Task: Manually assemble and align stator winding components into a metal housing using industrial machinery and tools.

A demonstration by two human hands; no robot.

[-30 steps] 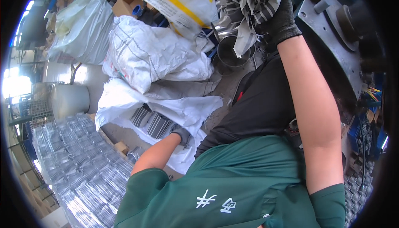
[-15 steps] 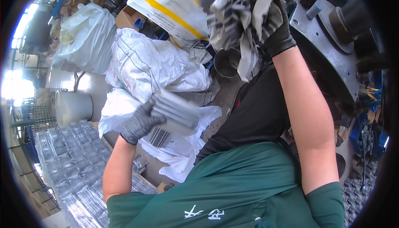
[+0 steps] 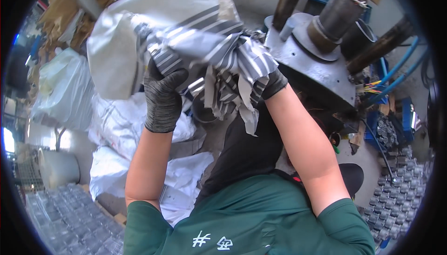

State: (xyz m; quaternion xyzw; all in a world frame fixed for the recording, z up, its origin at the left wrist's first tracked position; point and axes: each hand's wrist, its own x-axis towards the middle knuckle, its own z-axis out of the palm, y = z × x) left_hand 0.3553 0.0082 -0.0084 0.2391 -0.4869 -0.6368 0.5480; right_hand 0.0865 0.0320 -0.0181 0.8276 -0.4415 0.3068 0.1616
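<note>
A crumpled grey sheet with dark and white stripes [image 3: 200,45] is stretched between my two hands, and I cannot tell whether it is cloth or film. My left hand [image 3: 163,99], in a dark grey knit glove, is closed around its left part, thumb on the near side. On the other side my right hand [image 3: 275,83], gloved in dark grey too, clutches a bunched portion, its fingers mostly hidden behind the folds. Torn strips dangle from the bunch above my knee. A wide plain part of the sheet spreads out to the far left.
White woven sacks [image 3: 121,129] lie below the sheet. A metal machine plate [image 3: 312,64] with upright posts stands at right. Stacked silvery metal parts [image 3: 70,218] sit at lower left, more parts [image 3: 396,199] at lower right. A white bucket [image 3: 58,166] stands at left.
My left hand held a grey ribbed piece over the sacks; now that piece is out of sight and the hand grips the striped sheet. My right hand came lower and left, and the bundle spread wider.
</note>
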